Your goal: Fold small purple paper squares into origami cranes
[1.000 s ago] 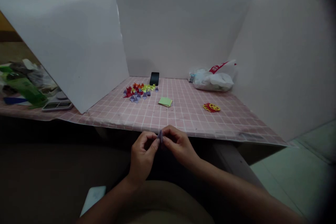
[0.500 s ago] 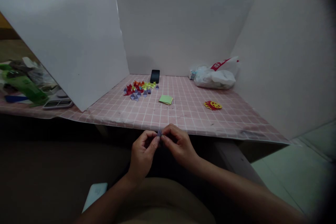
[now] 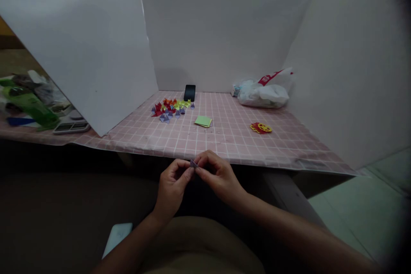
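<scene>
Between my fingertips, just off the table's front edge, is a small purple folded paper piece (image 3: 193, 164). My left hand (image 3: 174, 184) pinches it from the left with thumb and forefinger. My right hand (image 3: 218, 175) pinches it from the right, and the fingers partly hide it. Beyond my hands on the table lies a small stack of square paper (image 3: 203, 121) with a light green sheet on top. Farther back to the left is a cluster of little folded paper pieces (image 3: 170, 109) in red, orange, yellow and purple.
White boards (image 3: 224, 30) wall the pink checked table (image 3: 224, 141) at the back and sides. A black phone-like object (image 3: 189, 93) leans at the back. Right of centre lie red and yellow cut-outs (image 3: 261, 128), with a white plastic bag (image 3: 265, 95) behind. A pale flat object (image 3: 117, 236) lies lower left.
The purple paper piece has turned and tilted between my fingertips. Both hands have shifted only slightly and keep their pinch. The things on the table stay put.
</scene>
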### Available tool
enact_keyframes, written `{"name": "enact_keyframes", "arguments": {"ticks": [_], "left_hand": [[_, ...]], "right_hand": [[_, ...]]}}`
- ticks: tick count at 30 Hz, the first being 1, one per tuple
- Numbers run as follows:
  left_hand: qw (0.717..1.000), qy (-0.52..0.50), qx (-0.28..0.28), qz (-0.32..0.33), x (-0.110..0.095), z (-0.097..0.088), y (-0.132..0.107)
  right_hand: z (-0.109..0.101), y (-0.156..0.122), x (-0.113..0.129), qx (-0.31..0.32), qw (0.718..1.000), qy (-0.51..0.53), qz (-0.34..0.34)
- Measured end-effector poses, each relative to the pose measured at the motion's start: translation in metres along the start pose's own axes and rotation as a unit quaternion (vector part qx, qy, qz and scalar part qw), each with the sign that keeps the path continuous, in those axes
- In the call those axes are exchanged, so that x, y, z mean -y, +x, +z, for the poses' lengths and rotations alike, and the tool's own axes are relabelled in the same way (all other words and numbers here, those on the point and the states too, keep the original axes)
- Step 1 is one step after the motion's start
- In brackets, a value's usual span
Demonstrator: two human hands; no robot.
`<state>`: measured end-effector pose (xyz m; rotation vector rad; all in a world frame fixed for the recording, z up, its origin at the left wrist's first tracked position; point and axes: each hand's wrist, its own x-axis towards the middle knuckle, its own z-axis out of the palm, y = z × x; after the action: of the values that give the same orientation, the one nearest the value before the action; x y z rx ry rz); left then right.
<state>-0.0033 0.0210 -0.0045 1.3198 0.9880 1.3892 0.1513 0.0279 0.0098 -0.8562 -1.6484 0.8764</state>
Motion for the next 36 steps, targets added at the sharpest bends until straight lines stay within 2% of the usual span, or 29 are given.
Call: {"name": "enact_keyframes", "arguments": {"ticks": [2,6,11,13,18,21,27,30,36], "left_hand": [[1.000,0.000,0.003,0.001,0.001,-0.001,0.000],[1.000,-0.001,-0.001,0.004,0.003,-0.002,0.001],[0.999,0.021,0.003,0.044,0.002,-0.003,0.002],[0.999,0.014,-0.006,0.047,0.002,-0.003,0.001],[0.998,-0.036,-0.027,0.037,0.007,-0.003,0.001],[0.997,-0.062,-0.031,0.027,0.011,-0.003,0.001],[0.984,-0.155,0.028,-0.077,0.009,-0.004,0.005],[0.974,-0.180,0.069,-0.119,0.005,-0.006,0.007],[0.975,-0.152,0.102,-0.128,0.005,-0.010,0.006]], "right_hand": [[0.001,-0.001,0.002,-0.002,1.000,-0.024,0.002],[0.003,-0.001,0.004,-0.007,0.997,-0.057,-0.047],[0.004,-0.002,0.006,0.014,0.993,-0.076,-0.085],[0.003,-0.003,0.006,0.010,0.994,-0.074,-0.076],[0.002,-0.004,0.007,-0.001,0.999,-0.047,-0.001],[0.002,-0.004,0.007,0.004,0.999,-0.052,0.007],[0.000,-0.004,0.008,-0.003,0.996,-0.088,-0.030],[-0.004,-0.002,0.009,0.020,0.998,-0.051,-0.009],[-0.006,0.002,0.012,0.063,0.996,0.033,0.049]]}}
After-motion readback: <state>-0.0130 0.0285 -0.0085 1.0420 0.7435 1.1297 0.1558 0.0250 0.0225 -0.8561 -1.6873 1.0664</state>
